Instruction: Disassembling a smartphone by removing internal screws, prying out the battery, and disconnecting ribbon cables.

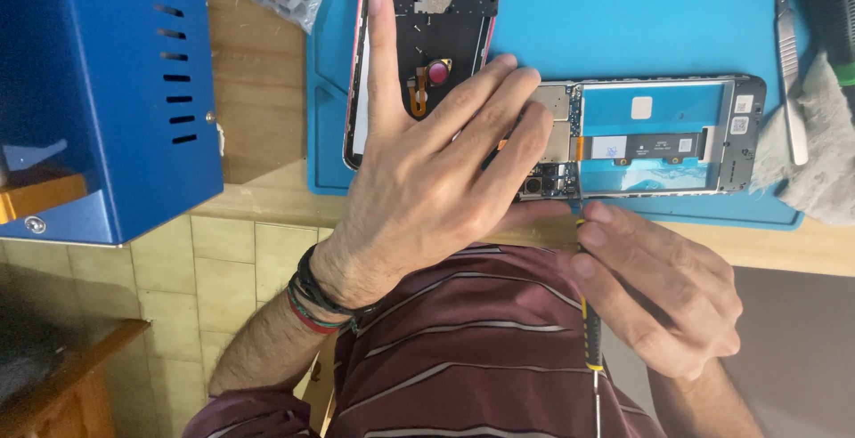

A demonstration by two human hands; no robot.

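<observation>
Left hand [427,180] lies flat, fingers spread, on the opened phone [650,135]; right hand [659,300] pinches a slim screwdriver [590,331].

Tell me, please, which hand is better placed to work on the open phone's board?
Right: the right hand holds the screwdriver, its tip at the open phone; the left hand lies flat across it.

Soft, even daylight is filling the scene, bright without harsh glare. The blue mat [623,11] is showing a faint sheen, and the left hand [427,171] is casting only a weak shadow on it. Focus is staying sharp centrally, while the dim lower left corner is looking murky.
</observation>
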